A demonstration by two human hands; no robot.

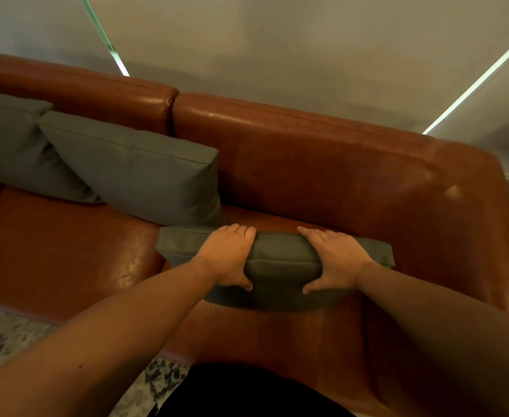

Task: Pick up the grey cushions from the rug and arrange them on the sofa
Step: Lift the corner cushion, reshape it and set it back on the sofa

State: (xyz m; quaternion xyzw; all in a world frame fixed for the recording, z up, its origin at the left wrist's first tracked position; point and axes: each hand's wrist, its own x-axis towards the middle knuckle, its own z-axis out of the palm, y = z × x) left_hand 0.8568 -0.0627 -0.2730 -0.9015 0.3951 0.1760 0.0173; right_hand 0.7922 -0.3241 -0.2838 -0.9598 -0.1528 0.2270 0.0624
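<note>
Both hands grip one grey cushion (277,266) over the right seat of the brown leather sofa (337,164): the left hand (227,255) clasps its left part, fingers curled over the far top edge and thumb pressed on the near face, and the right hand (335,260) holds its right part the same way. This held cushion stands on edge, its long side running across the seat, near the seat's middle and apart from the backrest. Whether its lower edge rests on the leather cannot be told. Two more grey cushions lean against the backrest on the left seat; the nearer one (139,170) overlaps the farther one (9,145), and its lower right corner comes just beside the held cushion's left end. A patterned rug (3,335) shows below the sofa's front edge.
</note>
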